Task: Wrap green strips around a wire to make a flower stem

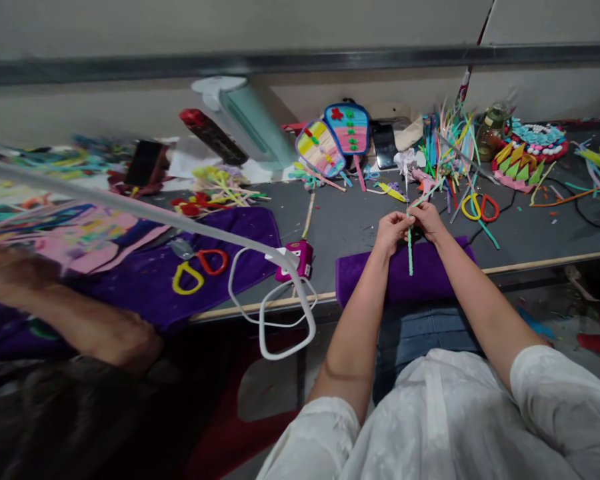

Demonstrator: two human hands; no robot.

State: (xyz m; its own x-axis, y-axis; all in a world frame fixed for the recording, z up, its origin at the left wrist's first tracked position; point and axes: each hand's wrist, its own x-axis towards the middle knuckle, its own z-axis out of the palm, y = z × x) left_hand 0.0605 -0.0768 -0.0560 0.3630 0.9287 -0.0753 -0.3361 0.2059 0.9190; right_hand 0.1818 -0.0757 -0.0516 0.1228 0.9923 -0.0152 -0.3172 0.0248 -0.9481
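My left hand (393,231) and my right hand (427,220) meet above the table's front edge, fingertips pinched. Between them is a light green pipe cleaner (411,259); its lower part looks twisted and hangs straight down, while strands stick out above the fingers. A folded purple cloth (363,272) lies just beneath my forearms. Beyond my hands stands a bunch of pipe cleaners (455,143) in many colours. Scissors with yellow and red handles (489,208) rest to the right of my right hand.
At the back are two fan-shaped crafts (347,127), a phone (384,145) and a pale green box-like object (260,127). A white cable (263,293) loops near a magenta power strip (296,259). On the left, a co-worker's arm (80,320) reaches over purple cloth with more scissors (200,267).
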